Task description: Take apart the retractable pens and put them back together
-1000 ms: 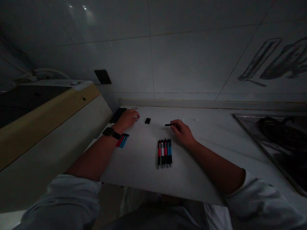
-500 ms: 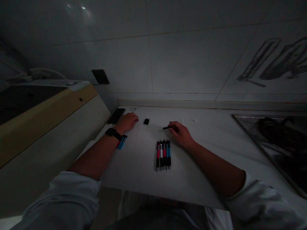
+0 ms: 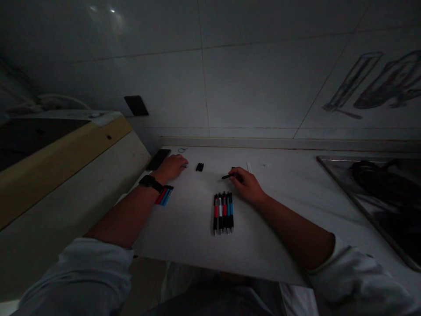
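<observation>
My right hand is closed on a thin black pen part that sticks out to the left, just above a row of several red, white and blue pens laid side by side on the white counter. My left hand, with a black watch on its wrist, rests curled at the back left of the counter; something small and pale shows at its fingertips. Small black pieces lie between the two hands. Red and blue pens lie under my left wrist.
A dark phone lies at the counter's back left corner. A steel sink holding something dark is at the right. A beige appliance stands to the left, lower down. Tiled wall behind.
Both hands stay in nearly the same place. The black part in my right hand has tilted down slightly at its left end. The view has drifted a little.
</observation>
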`<state>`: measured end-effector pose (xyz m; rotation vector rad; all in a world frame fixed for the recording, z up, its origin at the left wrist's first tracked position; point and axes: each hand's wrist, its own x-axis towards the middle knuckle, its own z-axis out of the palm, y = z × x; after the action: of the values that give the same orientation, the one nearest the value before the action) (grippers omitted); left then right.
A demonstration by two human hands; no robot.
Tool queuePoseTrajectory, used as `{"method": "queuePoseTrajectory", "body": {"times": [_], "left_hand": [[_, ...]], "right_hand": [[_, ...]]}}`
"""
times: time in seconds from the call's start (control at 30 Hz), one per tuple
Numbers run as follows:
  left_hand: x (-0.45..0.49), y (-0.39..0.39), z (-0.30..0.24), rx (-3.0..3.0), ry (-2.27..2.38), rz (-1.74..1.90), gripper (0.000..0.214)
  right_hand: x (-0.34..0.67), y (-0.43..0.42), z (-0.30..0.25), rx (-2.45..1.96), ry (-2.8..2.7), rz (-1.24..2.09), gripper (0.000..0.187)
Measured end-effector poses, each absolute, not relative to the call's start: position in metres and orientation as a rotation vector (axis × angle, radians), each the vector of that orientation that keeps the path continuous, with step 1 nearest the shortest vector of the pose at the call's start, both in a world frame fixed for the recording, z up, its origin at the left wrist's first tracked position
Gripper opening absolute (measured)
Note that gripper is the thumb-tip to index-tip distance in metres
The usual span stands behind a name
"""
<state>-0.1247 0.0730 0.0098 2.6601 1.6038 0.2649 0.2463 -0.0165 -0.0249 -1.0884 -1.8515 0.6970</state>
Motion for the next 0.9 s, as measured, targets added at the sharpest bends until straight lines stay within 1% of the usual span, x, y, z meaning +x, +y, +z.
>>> {"method": "queuePoseTrajectory", "body": {"times": [0.1, 0.23, 0.33, 0.43, 0.6, 0.7, 0.8, 0.9], "left_hand": [[-0.114, 0.063, 0.026, 2.717, 1.614, 0.346, 0.029], [-0.069, 0.034, 0.054, 2.783, 1.217, 0.567, 0.035], [-0.029, 0.010, 0.069, 2.823, 0.919, 0.553, 0.046], [-0.006, -0.005, 0.076, 2.854, 0.801, 0.540, 0.049], [0.007, -0.015, 0.074, 2.799, 0.754, 0.569, 0.053], [0.008, -0.017, 0.073, 2.775, 0.763, 0.607, 0.051], [-0.003, -0.006, 0.069, 2.775, 0.815, 0.656, 0.049], [-0.026, 0.021, 0.058, 2.795, 0.999, 0.637, 0.046]], "right_hand": [[0.245, -0.016, -0.024, -1.070, -1.815, 0.750, 0.020], [0.242, -0.016, -0.021, -1.071, -1.756, 0.891, 0.022], [0.241, -0.016, -0.017, -1.017, -1.737, 1.041, 0.025], [0.241, -0.017, -0.014, -0.950, -1.714, 1.190, 0.028], [0.239, -0.019, -0.012, -0.879, -1.593, 1.409, 0.040], [0.236, -0.019, -0.011, -0.869, -1.564, 1.462, 0.046], [0.237, -0.019, -0.009, -0.911, -1.529, 1.406, 0.045], [0.239, -0.018, -0.007, -0.976, -1.491, 1.287, 0.040]]}}
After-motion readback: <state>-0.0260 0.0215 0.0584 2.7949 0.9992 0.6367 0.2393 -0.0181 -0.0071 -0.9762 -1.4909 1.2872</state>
